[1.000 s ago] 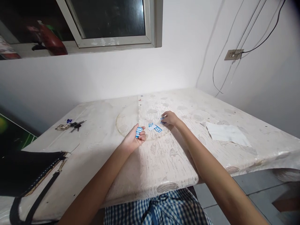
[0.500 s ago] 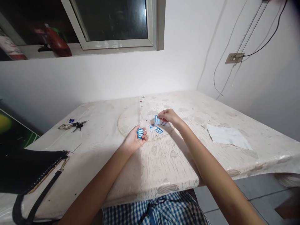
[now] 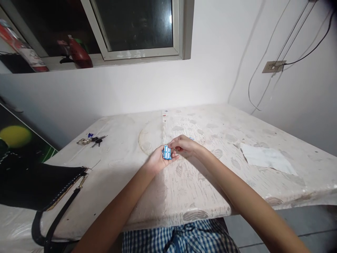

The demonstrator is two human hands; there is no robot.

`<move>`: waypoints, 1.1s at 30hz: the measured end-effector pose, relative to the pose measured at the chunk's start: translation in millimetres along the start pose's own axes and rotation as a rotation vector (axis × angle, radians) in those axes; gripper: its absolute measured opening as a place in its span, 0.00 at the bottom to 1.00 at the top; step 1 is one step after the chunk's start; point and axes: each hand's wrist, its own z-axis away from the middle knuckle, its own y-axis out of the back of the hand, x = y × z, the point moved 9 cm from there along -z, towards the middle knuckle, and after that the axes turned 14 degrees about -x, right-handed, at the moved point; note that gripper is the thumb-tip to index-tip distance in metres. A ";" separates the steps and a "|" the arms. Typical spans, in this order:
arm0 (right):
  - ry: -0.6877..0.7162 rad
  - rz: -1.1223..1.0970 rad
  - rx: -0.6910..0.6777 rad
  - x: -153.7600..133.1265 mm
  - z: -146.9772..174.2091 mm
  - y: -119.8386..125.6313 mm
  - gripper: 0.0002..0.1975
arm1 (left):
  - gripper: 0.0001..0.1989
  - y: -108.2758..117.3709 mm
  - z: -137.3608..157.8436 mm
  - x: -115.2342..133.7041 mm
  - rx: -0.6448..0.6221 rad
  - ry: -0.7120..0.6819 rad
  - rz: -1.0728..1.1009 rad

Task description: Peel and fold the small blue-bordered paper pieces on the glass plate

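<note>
In the head view, a small stack of white cards with blue-lined boxes point(image 3: 166, 152) rests in my left hand point(image 3: 157, 160), its thumb and fingers curled round the sides. My right hand point(image 3: 185, 145) is beside it, thumb and fingertips pinched at the top card's upper right edge. Both hands are a little above the table and nearly touch. Just behind the right hand, part of another blue-edged card point(image 3: 191, 138) shows on the tablecloth. The right hand hides whatever else lies there.
A patterned plastic cloth covers the table point(image 3: 205, 189). At the left are a black bag point(image 3: 44, 184) with a strap and a bunch of keys point(image 3: 97, 140). A white cloth piece point(image 3: 267, 159) lies to the right. Bottles, one red point(image 3: 79, 54), stand on the windowsill.
My right hand has moved left and nearer with a card, bringing it onto the stack in my left hand. The view has shifted slightly to the left.
</note>
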 end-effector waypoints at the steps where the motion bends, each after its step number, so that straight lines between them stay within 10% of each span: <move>1: -0.002 0.012 -0.010 1.3 -1.2 -2.0 0.05 | 0.09 0.9 0.0 0.0 0.006 -0.002 0.016; 6: 0.027 0.180 0.094 -3.4 -3.0 6.2 0.06 | 0.09 0.8 2.4 -3.8 -0.032 0.062 0.146; 12: -0.226 0.835 0.588 -24.8 37.0 88.4 0.13 | 0.13 6.8 7.2 4.9 -0.006 0.064 0.204; 18: -0.543 0.946 0.397 8.5 39.2 115.5 0.18 | 0.13 9.2 5.6 4.6 0.044 0.040 0.151; 33: -0.544 1.066 0.361 12.0 33.2 101.5 0.26 | 0.09 13.3 4.4 6.3 0.117 -0.001 0.128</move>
